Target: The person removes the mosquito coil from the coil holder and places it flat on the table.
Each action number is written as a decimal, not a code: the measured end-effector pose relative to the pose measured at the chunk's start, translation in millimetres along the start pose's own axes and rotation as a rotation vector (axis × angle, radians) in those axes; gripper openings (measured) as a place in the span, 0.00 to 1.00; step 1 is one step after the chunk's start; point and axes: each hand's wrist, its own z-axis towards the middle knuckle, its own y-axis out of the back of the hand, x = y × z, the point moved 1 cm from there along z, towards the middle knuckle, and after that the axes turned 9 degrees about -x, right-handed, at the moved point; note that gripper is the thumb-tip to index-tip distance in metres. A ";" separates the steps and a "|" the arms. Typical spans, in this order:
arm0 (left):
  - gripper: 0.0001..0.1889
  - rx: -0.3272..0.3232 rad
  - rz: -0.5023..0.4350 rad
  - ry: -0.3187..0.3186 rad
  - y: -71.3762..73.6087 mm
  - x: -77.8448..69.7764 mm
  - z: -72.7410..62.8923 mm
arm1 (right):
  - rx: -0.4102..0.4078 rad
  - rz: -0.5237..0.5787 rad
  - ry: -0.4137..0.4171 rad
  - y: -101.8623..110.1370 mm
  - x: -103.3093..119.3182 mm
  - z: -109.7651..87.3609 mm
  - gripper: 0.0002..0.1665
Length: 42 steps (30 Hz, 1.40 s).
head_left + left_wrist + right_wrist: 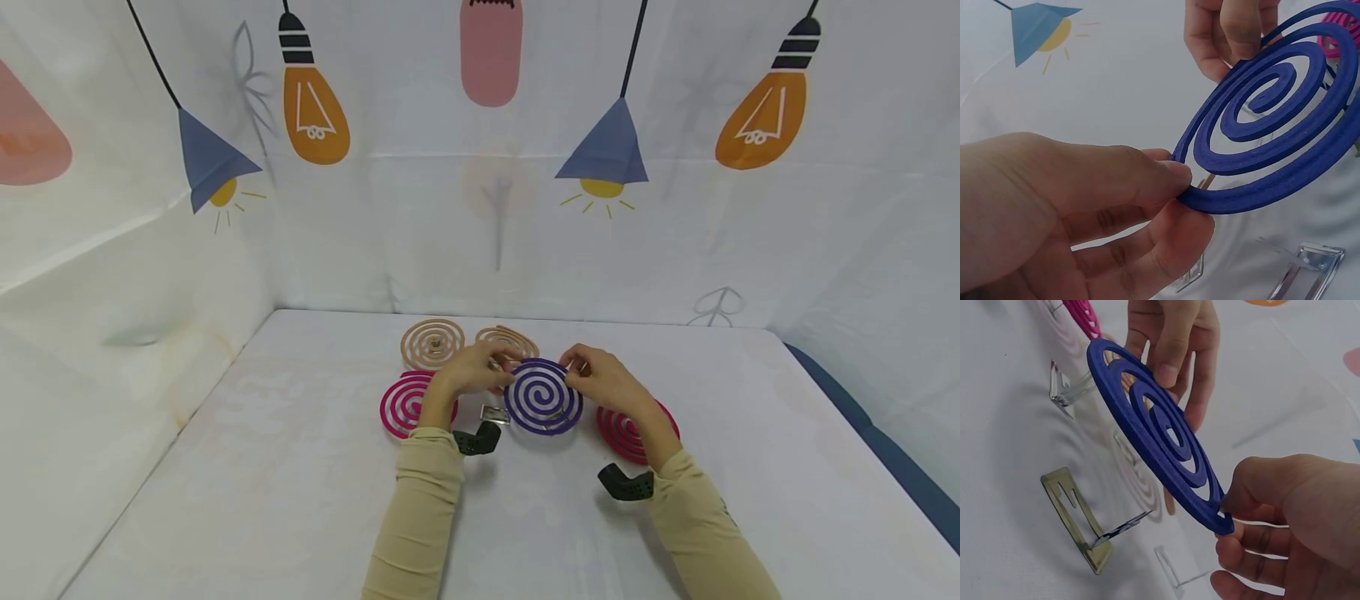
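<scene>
A dark blue mosquito coil point(543, 369) is held up above the table between both hands. My left hand point(471, 368) pinches its left edge between thumb and fingers. On the opposite edge, the thumb and fingers of my right hand point(606, 382) grip the rim. Tilted in the right wrist view, the coil point(1141, 447) shows its flat spiral face. Beneath it on the table stands a gold-toned metal coil stand point(1057, 503) with a raised prong. A silver metal stand point(495, 415) lies just left of the coil in the head view.
A pink coil point(387, 408) lies partly behind the left forearm, and a red coil point(621, 433) lies partly under the right one. Two tan coils point(408, 348) sit toward the back of the white table point(300, 467). A printed white curtain point(420, 242) hangs behind.
</scene>
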 end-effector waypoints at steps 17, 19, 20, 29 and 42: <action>0.21 0.035 -0.116 -0.060 -12.3 -6.4 4.7 | 0.044 -0.016 -0.027 12.5 -2.6 -5.2 0.13; 0.21 0.037 -0.115 -0.064 -13.3 -6.1 5.6 | 0.055 -0.015 -0.025 13.6 -3.0 -5.6 0.13; 0.21 0.037 -0.114 -0.067 -13.8 -6.2 5.9 | 0.061 -0.014 -0.023 14.2 -3.1 -5.7 0.13; 0.21 0.018 -0.143 -0.099 -19.0 -7.0 9.9 | 0.069 -0.038 -0.015 20.4 -6.6 -6.8 0.13; 0.18 -0.074 -0.094 -0.111 -29.1 -12.9 14.2 | 0.063 -0.045 -0.003 29.3 -10.6 -8.7 0.13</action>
